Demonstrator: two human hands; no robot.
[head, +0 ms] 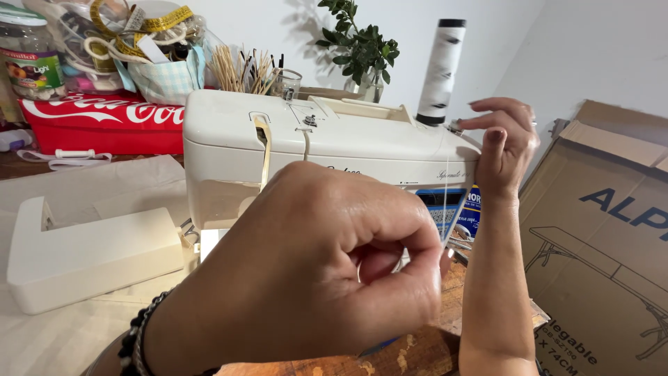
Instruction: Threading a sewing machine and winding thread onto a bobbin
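Closest to the lens, her left hand pinches a thin white thread in front of a cream plastic sewing machine.

Behind the two hands, the sewing machine stands on a wooden table partly covered by pale cloth, with a large brown cardboard box leaning at the right. Just left of the machine lies its detached cream plastic extension piece. At the back sit a red rectangular tin and a tall white thread cone upright on the machine's right end. The left hand is curled, thumb and forefinger pressed together on the thread, a dark beaded bracelet at the wrist. The right hand is raised beside the cone's base, fingertips closed at a small metal guide, the thread running down between both hands.
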